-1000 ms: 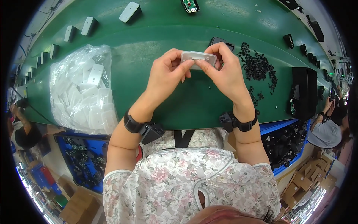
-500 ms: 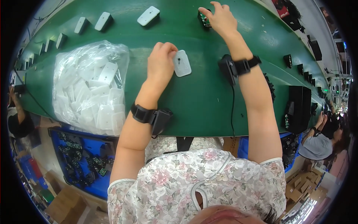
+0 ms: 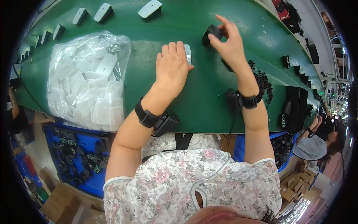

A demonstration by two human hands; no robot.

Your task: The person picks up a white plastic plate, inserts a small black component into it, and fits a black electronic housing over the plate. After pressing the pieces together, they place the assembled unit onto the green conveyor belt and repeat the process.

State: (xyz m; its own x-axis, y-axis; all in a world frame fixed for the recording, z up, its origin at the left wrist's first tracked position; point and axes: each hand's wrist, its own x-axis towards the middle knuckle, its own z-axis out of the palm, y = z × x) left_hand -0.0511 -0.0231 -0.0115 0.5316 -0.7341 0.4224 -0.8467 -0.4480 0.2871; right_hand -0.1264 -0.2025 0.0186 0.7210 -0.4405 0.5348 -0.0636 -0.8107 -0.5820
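My left hand (image 3: 172,66) lies palm down with its fingers stretched out, over a white plastic cover plate (image 3: 188,56). Only the plate's right edge shows beside the fingers; the rest is hidden. Farther off and to the right, my right hand (image 3: 229,43) grips a small black box-shaped housing (image 3: 214,33) between thumb and fingers, just above the green table. The housing's inside is turned away from view. Each wrist wears a black strap with a black box-shaped device, the left one (image 3: 166,125) and the right one (image 3: 234,100).
A clear plastic bag (image 3: 84,89) full of white cover plates is at left. White-topped black housings (image 3: 150,9) line the far left. Small black parts (image 3: 265,86) and a black box (image 3: 296,106) lie right. A blue bin (image 3: 100,186) holds circuit boards below. Other people sit at both sides.
My left hand has moved right and flattened over the white plate. My right hand has closed on the black housing, which is tipped and shifted slightly right and nearer.
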